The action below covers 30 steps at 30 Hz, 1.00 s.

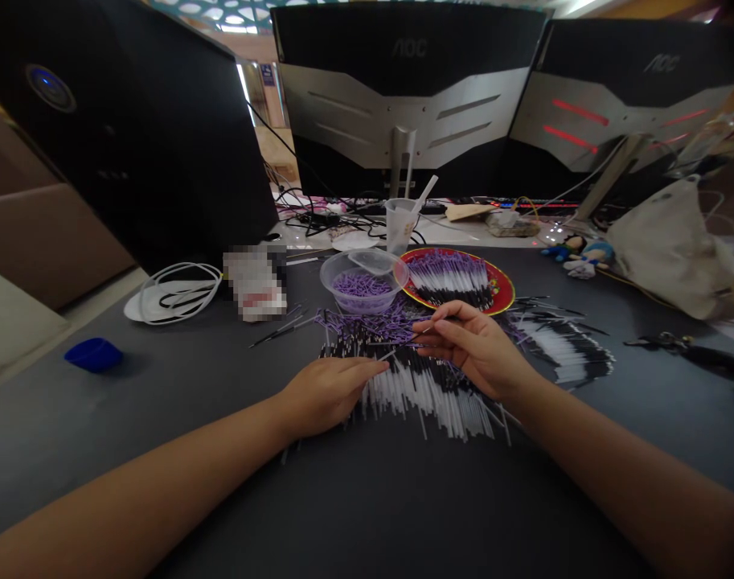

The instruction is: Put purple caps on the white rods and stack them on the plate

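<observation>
My right hand is closed in a pinch on a thin dark stick, above the middle of a pile. My left hand lies low at the left side of that pile, its thumb pressed inward and most fingers hidden. A thin pale stick shows at its thumb tip. The pile holds many slim black-and-white sticks, with small purple pieces heaped behind them. Beyond the hands is a clear plastic bowl with more purple pieces. A red plate bears purple-topped sticks laid in a row.
More black-and-white sticks lie right of my right hand. Pliers, a blue cup-shaped piece and a coiled white cable rest on the dark table mat. A plastic cup, monitors and a computer case stand behind.
</observation>
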Each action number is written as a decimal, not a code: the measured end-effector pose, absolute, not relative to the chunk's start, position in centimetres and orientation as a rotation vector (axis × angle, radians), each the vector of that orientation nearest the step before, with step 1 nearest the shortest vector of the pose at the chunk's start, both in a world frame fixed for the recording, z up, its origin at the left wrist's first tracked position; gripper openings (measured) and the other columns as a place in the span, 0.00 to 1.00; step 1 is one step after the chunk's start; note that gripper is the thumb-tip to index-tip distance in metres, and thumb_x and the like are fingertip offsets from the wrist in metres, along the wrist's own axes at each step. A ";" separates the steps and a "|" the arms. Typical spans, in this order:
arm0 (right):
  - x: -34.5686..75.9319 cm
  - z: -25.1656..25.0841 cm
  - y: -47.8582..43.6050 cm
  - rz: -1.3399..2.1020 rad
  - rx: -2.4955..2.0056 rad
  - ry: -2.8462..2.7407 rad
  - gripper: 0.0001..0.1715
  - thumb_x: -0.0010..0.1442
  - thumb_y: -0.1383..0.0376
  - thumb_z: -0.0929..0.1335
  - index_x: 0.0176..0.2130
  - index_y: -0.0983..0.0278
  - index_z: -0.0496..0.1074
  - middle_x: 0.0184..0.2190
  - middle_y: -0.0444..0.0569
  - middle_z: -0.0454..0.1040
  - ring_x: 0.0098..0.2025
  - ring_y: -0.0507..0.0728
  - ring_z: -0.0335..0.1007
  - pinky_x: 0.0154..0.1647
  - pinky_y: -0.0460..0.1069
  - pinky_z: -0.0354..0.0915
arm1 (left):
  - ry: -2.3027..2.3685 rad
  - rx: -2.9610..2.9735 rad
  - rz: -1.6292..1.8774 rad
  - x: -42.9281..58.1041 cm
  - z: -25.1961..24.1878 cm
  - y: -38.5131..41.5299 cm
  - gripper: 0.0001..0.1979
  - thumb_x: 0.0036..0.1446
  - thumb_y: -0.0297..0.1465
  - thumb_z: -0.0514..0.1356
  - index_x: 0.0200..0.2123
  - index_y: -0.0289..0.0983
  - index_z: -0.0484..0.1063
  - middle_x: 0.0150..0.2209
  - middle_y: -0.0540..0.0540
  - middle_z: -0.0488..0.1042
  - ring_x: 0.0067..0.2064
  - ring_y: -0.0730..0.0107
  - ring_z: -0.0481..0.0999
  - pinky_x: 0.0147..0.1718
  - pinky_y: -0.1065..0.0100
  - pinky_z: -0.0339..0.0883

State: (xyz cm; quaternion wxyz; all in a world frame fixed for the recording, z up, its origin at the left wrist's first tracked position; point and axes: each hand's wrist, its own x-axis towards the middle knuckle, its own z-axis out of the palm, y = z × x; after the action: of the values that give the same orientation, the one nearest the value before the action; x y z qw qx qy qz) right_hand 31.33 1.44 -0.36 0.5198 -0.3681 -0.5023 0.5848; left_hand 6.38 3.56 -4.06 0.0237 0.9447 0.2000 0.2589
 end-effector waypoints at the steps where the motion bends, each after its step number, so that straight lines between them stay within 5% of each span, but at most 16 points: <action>1: 31.4 -0.3 1.4 1.401 -0.877 -1.202 0.09 0.57 0.61 0.69 0.36 0.60 0.64 0.39 0.47 0.77 0.40 0.55 0.75 0.43 0.54 0.71 | 0.620 2.924 0.801 6.4 -4.0 3.6 0.19 0.60 0.24 0.49 0.54 0.36 0.63 0.44 0.42 0.75 0.42 0.67 0.77 0.36 0.66 0.74; 10: 30.5 -1.0 1.1 1.464 -0.915 -1.259 0.09 0.54 0.62 0.70 0.35 0.61 0.68 0.40 0.47 0.76 0.39 0.54 0.75 0.41 0.53 0.71 | 0.655 2.902 0.766 6.5 -3.7 3.2 0.20 0.60 0.24 0.49 0.55 0.38 0.61 0.42 0.43 0.76 0.40 0.69 0.77 0.37 0.69 0.72; 16: 30.1 -1.6 1.1 1.410 -1.004 -1.513 0.18 0.51 0.64 0.71 0.44 0.59 0.69 0.42 0.49 0.75 0.36 0.54 0.74 0.35 0.51 0.71 | 0.761 2.882 0.719 6.8 -3.7 3.0 0.23 0.63 0.28 0.48 0.61 0.40 0.50 0.43 0.46 0.76 0.38 0.68 0.78 0.35 0.68 0.72; 21: 31.1 -1.1 1.4 1.014 -1.122 -1.636 0.08 0.53 0.62 0.70 0.34 0.62 0.73 0.27 0.45 0.74 0.29 0.52 0.70 0.32 0.50 0.67 | 0.778 2.858 0.836 6.8 -3.7 3.2 0.17 0.63 0.28 0.50 0.55 0.38 0.62 0.44 0.46 0.76 0.40 0.69 0.77 0.38 0.68 0.71; 30: 32.0 -0.2 1.2 0.525 -1.280 -2.061 0.03 0.53 0.69 0.65 0.29 0.62 0.69 0.26 0.44 0.70 0.28 0.52 0.65 0.28 0.47 0.60 | 1.193 2.406 1.100 6.8 -3.5 4.5 0.09 0.58 0.30 0.56 0.39 0.38 0.74 0.33 0.50 0.78 0.32 0.73 0.76 0.28 0.74 0.69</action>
State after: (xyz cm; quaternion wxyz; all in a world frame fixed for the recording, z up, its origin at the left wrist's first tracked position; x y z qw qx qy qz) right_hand 32.01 1.19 -0.16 0.3236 -0.4880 -0.7856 0.1999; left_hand 6.85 4.54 -3.49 0.1195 0.8231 0.4081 0.3765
